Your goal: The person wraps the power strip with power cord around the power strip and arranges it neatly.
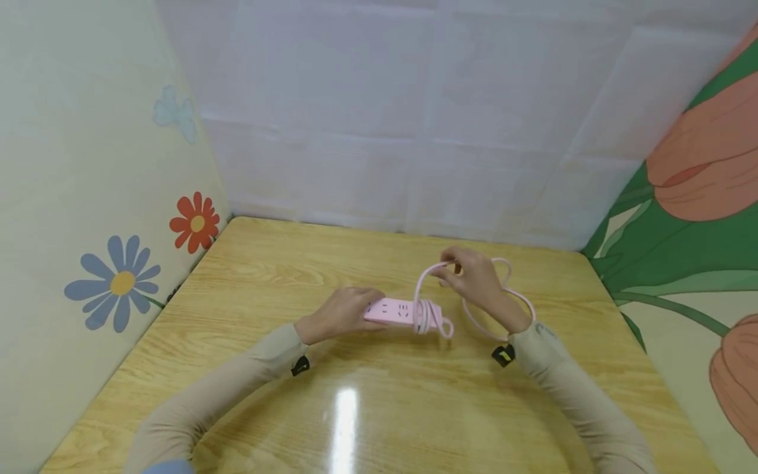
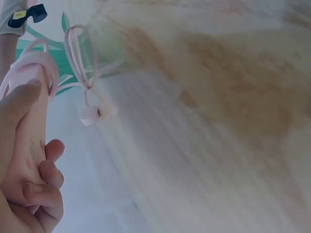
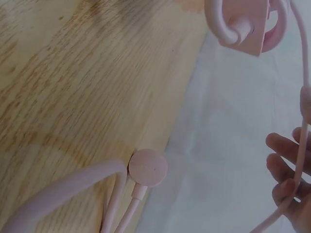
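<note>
A pink power strip (image 1: 387, 311) is gripped at its left end by my left hand (image 1: 343, 313), off the table. In the left wrist view, the thumb lies along one face of the strip (image 2: 31, 131) and the fingers curl round the other side. Several turns of pink cord (image 1: 423, 316) wrap the strip's right end. My right hand (image 1: 474, 280) pinches the cord above and to the right of those turns. Loose cord (image 1: 527, 301) loops beyond that hand. In the right wrist view, the round plug (image 3: 148, 168) appears over the table, below the strip.
A wood-grain table (image 1: 284, 263) lies under both hands. White sheeting (image 1: 367, 131) stands behind it, with flower-patterned panels (image 1: 53, 164) at the left and right. Glare shows on the table's front part. Black bands (image 1: 503, 355) are near the wrists.
</note>
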`<control>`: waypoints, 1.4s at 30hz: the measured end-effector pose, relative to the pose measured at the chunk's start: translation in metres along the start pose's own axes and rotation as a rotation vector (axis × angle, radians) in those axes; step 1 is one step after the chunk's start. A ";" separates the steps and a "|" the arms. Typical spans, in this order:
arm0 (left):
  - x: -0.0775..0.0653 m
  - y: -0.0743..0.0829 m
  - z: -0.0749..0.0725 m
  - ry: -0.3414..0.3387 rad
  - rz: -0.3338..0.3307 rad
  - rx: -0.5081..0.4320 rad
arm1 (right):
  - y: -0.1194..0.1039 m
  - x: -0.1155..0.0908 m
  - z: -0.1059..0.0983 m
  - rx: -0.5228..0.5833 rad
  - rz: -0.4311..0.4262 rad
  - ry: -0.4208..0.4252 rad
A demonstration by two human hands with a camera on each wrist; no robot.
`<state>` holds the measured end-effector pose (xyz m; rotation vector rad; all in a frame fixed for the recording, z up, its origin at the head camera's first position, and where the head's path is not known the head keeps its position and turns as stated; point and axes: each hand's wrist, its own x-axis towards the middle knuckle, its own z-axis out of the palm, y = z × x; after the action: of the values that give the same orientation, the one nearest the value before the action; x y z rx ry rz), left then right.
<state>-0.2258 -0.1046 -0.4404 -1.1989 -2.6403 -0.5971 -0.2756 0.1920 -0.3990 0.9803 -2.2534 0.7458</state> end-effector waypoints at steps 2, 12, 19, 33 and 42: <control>0.000 0.000 -0.002 -0.005 0.013 -0.009 | 0.001 -0.001 0.000 0.002 0.024 -0.011; 0.002 -0.001 -0.006 0.016 0.033 -0.008 | 0.004 -0.003 0.004 0.045 0.067 -0.060; 0.002 0.002 -0.004 0.035 0.085 -0.010 | 0.010 -0.009 0.011 0.045 0.051 -0.107; 0.003 0.004 -0.005 0.201 0.152 -0.159 | 0.015 -0.009 0.014 0.055 0.028 -0.080; 0.006 0.003 -0.006 0.314 0.154 -0.205 | 0.023 -0.016 0.014 0.080 0.020 -0.129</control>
<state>-0.2278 -0.1016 -0.4326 -1.2318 -2.2475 -0.9587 -0.2879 0.2027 -0.4255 1.0729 -2.3623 0.8076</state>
